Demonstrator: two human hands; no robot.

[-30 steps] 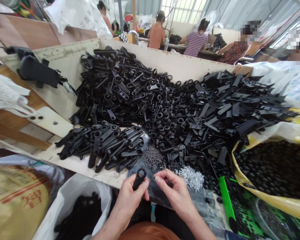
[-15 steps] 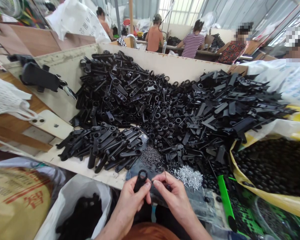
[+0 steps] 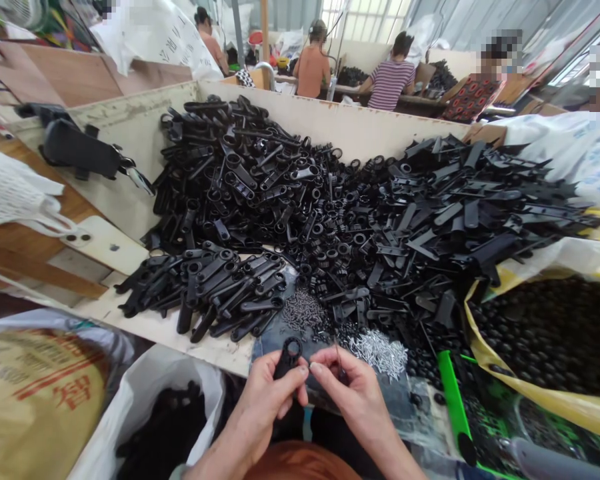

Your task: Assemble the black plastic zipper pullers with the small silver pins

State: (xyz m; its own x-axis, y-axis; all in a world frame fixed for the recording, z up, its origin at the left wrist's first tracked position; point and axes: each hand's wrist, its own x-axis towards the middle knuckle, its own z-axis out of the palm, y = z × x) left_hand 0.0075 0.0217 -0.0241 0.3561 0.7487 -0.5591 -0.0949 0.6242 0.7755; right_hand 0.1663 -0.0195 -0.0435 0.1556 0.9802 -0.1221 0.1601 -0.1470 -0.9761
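Observation:
My left hand (image 3: 275, 387) is closed around a black plastic part (image 3: 289, 357) with a ring-shaped upper end, thumb lying across its lower body. Close beside it, my right hand (image 3: 347, 383) pinches thumb and forefinger together near the left fingertips. A thin rod-like tool (image 3: 337, 353) sticks up from the right hand's curled fingers; its dark lower end is mostly covered. Anything tiny between the right fingertips is too small to make out. Just beyond the hands lie a heap of small dark metal pieces (image 3: 303, 310) and a pile of silvery screws or pins (image 3: 380, 353).
Black ring-ended parts (image 3: 225, 290) form a pile at left. A larger heap (image 3: 260, 167) fills the bin behind, with flat black pieces (image 3: 475, 193) at right. A yellow-edged sack (image 3: 540, 333) holds black balls. A green tray (image 3: 453, 393) stands below it. Several people sit farther back.
Both hands have shifted slightly right, keeping their grips. The ring-ended part is tilted a little more. A grey, blurred cylindrical shape has appeared at the lower right.

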